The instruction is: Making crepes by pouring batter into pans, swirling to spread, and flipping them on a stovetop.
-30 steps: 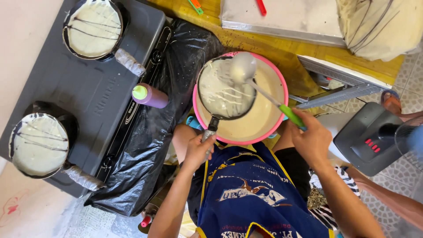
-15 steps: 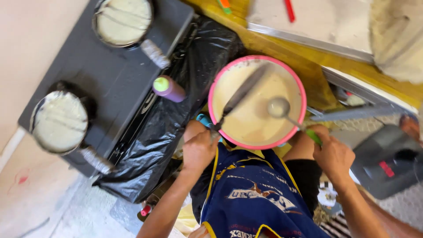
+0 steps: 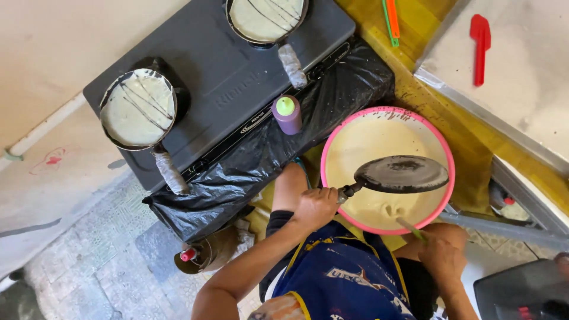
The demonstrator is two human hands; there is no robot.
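Fingers of left hand (image 3: pixel 314 207) grip pan (image 3: pixel 402 174), handle pointing left.

Pan (image 3: pixel 403 173) over bowl (image 3: pixel 438 139), beside stove (image 3: pixel 231 83)

My head camera looks steeply down from well above, stove (image 3: pixel 231 89) far left, basin (image 3: pixel 355 133) near right.
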